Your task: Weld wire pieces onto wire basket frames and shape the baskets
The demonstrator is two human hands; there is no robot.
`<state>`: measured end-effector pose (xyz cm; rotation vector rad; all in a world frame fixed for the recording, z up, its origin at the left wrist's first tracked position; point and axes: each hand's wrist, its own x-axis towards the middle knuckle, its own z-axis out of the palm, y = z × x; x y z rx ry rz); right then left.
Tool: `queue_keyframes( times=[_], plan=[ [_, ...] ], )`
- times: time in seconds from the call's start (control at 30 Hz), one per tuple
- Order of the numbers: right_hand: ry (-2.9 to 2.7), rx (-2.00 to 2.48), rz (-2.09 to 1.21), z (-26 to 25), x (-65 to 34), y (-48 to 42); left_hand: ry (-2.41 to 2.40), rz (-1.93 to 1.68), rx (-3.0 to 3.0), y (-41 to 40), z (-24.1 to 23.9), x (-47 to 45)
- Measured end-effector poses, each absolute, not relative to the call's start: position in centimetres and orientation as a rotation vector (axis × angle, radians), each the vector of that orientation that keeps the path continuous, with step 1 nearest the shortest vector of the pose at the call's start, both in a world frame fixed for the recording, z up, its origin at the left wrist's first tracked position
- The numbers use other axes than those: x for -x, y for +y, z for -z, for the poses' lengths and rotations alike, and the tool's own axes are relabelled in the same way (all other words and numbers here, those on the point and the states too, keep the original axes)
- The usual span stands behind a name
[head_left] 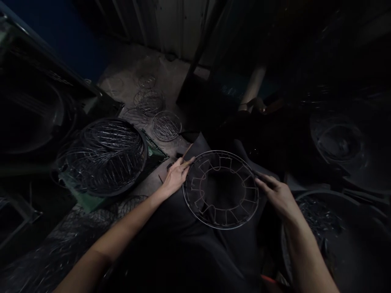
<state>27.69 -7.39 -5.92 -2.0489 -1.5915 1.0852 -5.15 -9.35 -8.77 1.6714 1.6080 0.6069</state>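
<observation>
A round wire frame (pixel 220 228) with a thin outer rim and looped wire spokes around an open centre is held over my dark-clothed lap. My left hand (pixel 177 178) is closed on the rim at its upper left. On the opposite side, my right hand (pixel 277 192) grips the rim between thumb and fingers. A dark, narrow shape runs along the right hand's fingers, too dim to name. The lap shows through the frame's middle.
Left of me, a heap of dark wire rings (pixel 110 158) lies on a green crate (pixel 157 149). More round wire pieces (pixel 166 125) rest on the floor. At right stands a large round tub (pixel 351 236) with small shiny metal pieces (pixel 320 215). A pale post (pixel 254 87) rises ahead.
</observation>
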Motion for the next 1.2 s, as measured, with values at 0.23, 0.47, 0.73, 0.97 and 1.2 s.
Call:
queue_keyframes(
  times=[0.23,0.47,0.73,0.97,1.2],
  plan=[
    [-1.197,1.865,-1.677,5.8,-28.0,-6.3,1.578,-0.633,-1.613,-8.9,8.8,5.8],
    [-1.232,1.707,-1.614,4.4,-28.4,-7.8,1.259,-0.731,-1.150,-7.1,6.9,6.9],
    [-1.384,1.743,-1.477,4.5,-29.0,-9.3,1.016,-0.543,-1.080,-1.8,3.3,2.8],
    [-1.521,1.862,-0.965,4.6,-27.4,-10.3,0.916,-0.436,-1.063,0.0,3.3,1.5],
    [-1.595,1.838,-0.803,5.2,-26.4,-10.3,0.830,-0.315,-0.974,2.0,3.4,0.3]
  ],
)
